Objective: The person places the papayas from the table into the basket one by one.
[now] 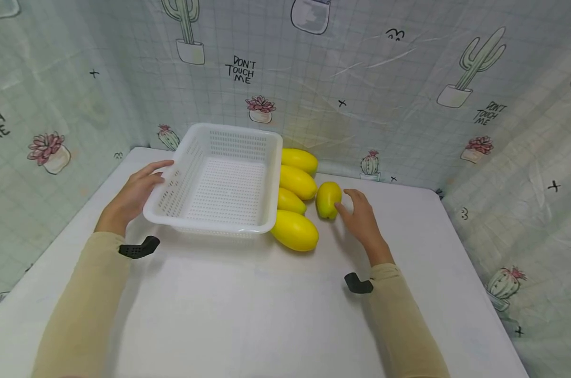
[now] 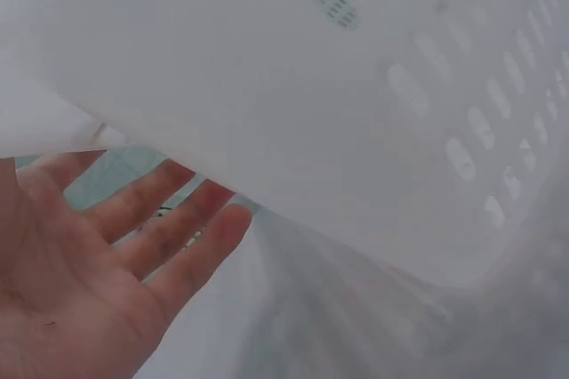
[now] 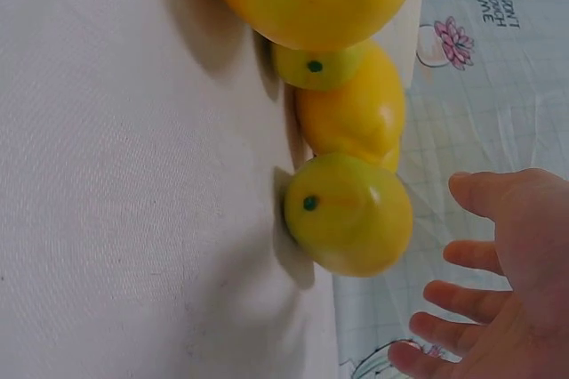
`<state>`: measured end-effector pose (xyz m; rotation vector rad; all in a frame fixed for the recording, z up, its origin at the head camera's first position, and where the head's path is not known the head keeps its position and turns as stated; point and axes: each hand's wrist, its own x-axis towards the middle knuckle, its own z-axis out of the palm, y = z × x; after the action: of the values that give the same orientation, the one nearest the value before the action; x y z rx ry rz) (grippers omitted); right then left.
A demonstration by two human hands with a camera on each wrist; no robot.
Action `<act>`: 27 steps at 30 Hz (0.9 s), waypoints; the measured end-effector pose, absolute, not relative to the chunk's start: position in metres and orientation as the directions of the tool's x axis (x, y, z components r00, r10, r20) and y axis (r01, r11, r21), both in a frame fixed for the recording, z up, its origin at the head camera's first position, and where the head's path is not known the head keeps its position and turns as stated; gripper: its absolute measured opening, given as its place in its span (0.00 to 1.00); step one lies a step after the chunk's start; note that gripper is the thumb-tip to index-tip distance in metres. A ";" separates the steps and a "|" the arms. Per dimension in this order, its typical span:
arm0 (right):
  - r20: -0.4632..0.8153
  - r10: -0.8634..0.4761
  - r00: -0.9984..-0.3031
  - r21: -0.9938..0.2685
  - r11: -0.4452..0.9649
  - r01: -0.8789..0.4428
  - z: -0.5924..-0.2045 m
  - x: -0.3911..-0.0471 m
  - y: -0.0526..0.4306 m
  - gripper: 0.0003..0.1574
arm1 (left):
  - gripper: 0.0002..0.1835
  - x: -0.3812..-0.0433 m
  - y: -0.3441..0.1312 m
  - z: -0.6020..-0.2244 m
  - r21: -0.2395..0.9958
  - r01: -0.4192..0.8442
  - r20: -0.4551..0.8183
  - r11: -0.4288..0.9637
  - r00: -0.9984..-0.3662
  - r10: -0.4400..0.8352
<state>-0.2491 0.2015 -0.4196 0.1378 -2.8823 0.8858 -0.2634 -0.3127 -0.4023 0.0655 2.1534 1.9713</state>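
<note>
A white perforated plastic basket stands at the back left of the table, its inside bare. My left hand is at its left side, fingers nearly straight and touching the rim; in the left wrist view, the basket's edge hides some fingertips of the left hand. A small yellow-green, mango-like fruit lies right of the basket. Beside it, my right hand is spread, thumb and index close to the fruit. The right wrist view shows a gap between this fruit and the right hand.
Several larger yellow fruits lie in a row along the basket's right side, partly behind its rim. The white table backs onto a patterned curtain, which also hangs at both sides.
</note>
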 end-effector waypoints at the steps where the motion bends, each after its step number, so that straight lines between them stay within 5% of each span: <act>1: 0.147 -0.051 -0.988 -0.555 0.823 -0.124 -0.420 -0.249 0.202 0.37 | 0.24 -0.263 -0.313 -0.402 0.991 -0.116 -0.128 0.072 -0.973 0.192; 27: 0.095 -0.003 -0.995 -0.594 0.802 -0.059 -0.429 -0.252 0.195 0.40 | 0.28 -0.266 -0.321 -0.410 0.986 -0.030 0.029 -0.166 -0.938 0.345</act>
<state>-0.2516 0.1945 -0.4292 0.0495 -2.8967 0.9587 -0.2656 -0.3214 -0.4097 0.3625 1.8465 2.1957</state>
